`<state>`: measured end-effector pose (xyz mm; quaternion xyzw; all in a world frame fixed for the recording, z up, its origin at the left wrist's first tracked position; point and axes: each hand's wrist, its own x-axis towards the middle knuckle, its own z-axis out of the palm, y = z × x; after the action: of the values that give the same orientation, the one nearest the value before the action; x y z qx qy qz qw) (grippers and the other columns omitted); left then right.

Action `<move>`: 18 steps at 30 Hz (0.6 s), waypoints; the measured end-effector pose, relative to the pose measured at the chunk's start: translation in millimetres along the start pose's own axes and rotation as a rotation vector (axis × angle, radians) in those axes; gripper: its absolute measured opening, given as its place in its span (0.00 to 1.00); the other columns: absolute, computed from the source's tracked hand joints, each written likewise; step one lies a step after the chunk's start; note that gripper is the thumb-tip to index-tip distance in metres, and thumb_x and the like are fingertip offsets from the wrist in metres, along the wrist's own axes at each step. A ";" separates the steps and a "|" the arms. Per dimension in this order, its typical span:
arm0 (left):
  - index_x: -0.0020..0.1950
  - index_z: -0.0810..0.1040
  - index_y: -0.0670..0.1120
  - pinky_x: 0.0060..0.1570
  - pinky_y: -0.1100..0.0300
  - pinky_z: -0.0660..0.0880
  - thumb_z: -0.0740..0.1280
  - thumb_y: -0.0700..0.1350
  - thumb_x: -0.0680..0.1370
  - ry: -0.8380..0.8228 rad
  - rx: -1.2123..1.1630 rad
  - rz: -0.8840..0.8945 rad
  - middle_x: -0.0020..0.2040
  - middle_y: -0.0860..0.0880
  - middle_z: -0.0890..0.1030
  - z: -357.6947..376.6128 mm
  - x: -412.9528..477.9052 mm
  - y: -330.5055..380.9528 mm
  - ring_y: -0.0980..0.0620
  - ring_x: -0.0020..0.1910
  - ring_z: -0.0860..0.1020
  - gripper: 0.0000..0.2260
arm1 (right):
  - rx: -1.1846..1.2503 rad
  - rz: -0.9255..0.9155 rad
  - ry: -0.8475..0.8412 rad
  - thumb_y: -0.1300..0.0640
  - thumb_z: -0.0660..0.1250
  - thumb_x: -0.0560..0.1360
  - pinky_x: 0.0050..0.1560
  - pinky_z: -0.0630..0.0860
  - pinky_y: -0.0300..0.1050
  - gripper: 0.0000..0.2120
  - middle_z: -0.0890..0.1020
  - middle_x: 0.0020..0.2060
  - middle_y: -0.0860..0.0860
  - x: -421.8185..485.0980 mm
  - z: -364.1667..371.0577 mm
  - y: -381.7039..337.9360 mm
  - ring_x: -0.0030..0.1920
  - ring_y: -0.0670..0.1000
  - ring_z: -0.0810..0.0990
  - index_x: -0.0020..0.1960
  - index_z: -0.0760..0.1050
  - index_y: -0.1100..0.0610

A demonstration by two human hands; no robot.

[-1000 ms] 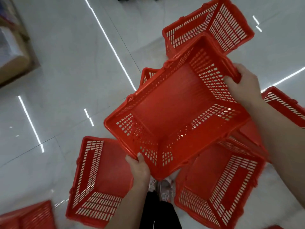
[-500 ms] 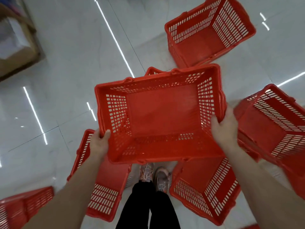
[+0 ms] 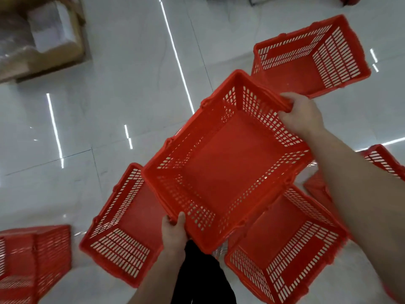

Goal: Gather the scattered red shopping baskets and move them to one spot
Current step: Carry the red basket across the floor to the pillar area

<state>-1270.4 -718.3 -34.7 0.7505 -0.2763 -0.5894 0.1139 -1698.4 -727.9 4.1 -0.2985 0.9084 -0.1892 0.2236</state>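
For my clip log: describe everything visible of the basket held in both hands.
The held basket is red, plastic-looking, rectangular and empty, with a solid bottom and slotted walls. It hangs open side up, diagonal, above other baskets. The left hand grips its near corner rim; the right hand grips the far rim.

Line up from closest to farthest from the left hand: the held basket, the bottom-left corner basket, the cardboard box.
In the head view:
1. the held basket: the left hand grips its near corner.
2. the corner basket: on the floor, bottom left.
3. the cardboard box: top left, farthest away.
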 end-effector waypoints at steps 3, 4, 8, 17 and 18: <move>0.63 0.73 0.42 0.58 0.37 0.76 0.68 0.42 0.80 0.020 -0.027 -0.031 0.56 0.40 0.81 2.0 8.9 -11.2 0.39 0.55 0.80 0.13 | -0.080 -0.065 -0.032 0.52 0.67 0.70 0.57 0.77 0.54 0.24 0.85 0.55 0.51 14.8 18.3 -7.2 0.58 0.60 0.81 0.67 0.76 0.42; 0.61 0.74 0.42 0.57 0.38 0.77 0.68 0.42 0.80 0.034 -0.016 -0.015 0.56 0.41 0.81 2.7 14.9 -13.0 0.39 0.55 0.81 0.12 | -0.111 -0.087 -0.042 0.52 0.67 0.71 0.58 0.77 0.55 0.25 0.85 0.56 0.52 20.1 23.0 -10.3 0.59 0.60 0.81 0.67 0.75 0.43; 0.59 0.75 0.43 0.40 0.54 0.81 0.68 0.44 0.80 0.107 0.000 0.064 0.51 0.45 0.82 2.8 46.4 -5.6 0.47 0.47 0.82 0.10 | -0.120 -0.096 -0.053 0.54 0.67 0.71 0.61 0.77 0.56 0.24 0.84 0.57 0.54 40.5 32.5 -16.8 0.60 0.61 0.80 0.67 0.77 0.46; 0.62 0.75 0.46 0.54 0.42 0.78 0.69 0.46 0.80 0.126 0.040 0.126 0.57 0.43 0.81 -28.8 113.3 30.4 0.41 0.53 0.81 0.12 | 0.224 -0.066 -0.046 0.57 0.69 0.71 0.62 0.76 0.46 0.23 0.85 0.55 0.48 47.9 92.6 -29.9 0.56 0.49 0.83 0.66 0.79 0.48; 0.62 0.75 0.46 0.54 0.40 0.78 0.69 0.46 0.80 0.115 0.041 0.119 0.56 0.43 0.82 -30.3 123.8 33.0 0.40 0.53 0.81 0.12 | 0.250 -0.049 -0.048 0.59 0.69 0.71 0.62 0.76 0.45 0.23 0.85 0.55 0.48 48.7 103.1 -25.3 0.56 0.49 0.83 0.66 0.79 0.50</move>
<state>-1232.1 -818.1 -111.7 0.7676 -0.3256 -0.5316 0.1490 -1668.4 -799.0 -83.5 -0.2946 0.8646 -0.2992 0.2760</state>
